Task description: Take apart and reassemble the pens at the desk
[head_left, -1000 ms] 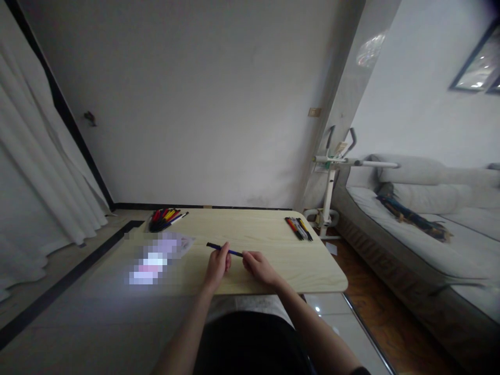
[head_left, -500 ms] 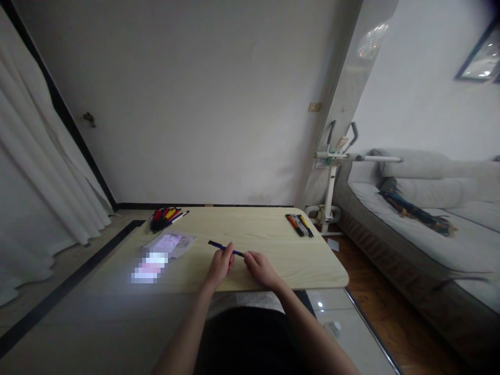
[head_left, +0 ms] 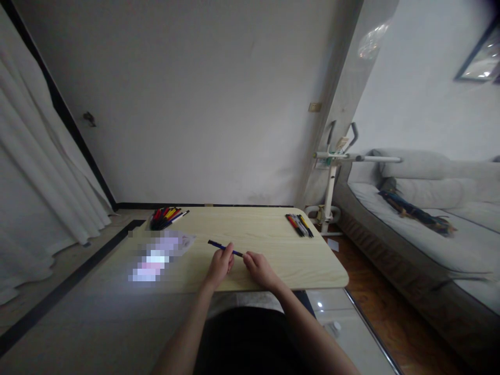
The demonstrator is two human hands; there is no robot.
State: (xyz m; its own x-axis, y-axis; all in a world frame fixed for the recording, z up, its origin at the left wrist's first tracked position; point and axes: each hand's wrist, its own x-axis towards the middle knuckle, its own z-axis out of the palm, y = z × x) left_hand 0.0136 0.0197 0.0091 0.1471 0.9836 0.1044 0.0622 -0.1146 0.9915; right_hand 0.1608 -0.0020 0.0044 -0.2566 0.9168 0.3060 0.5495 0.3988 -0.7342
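Note:
A slim blue pen [head_left: 237,253] with a dark end is held over the near middle of the table [head_left: 250,224], slanting down toward the right. My left hand [head_left: 221,264] is closed around its middle, thumb on top. The fingers of my right hand [head_left: 258,268] pinch the pen's right end. Several pens in red, yellow, white and black lie bunched in a pile [head_left: 166,217] at the table's far left. At the far right, several more pens [head_left: 299,225] lie side by side in a row.
Left of my hands lies a plastic sheet or bag [head_left: 185,244], partly blurred out by blocks. A wall [head_left: 203,130] rises behind the table. Right of it stand a white exercise machine [head_left: 331,187] and a grey sofa [head_left: 422,219].
Hardly anything differs. Both hands keep their hold on the pen, with at most a very slight shift to the left.

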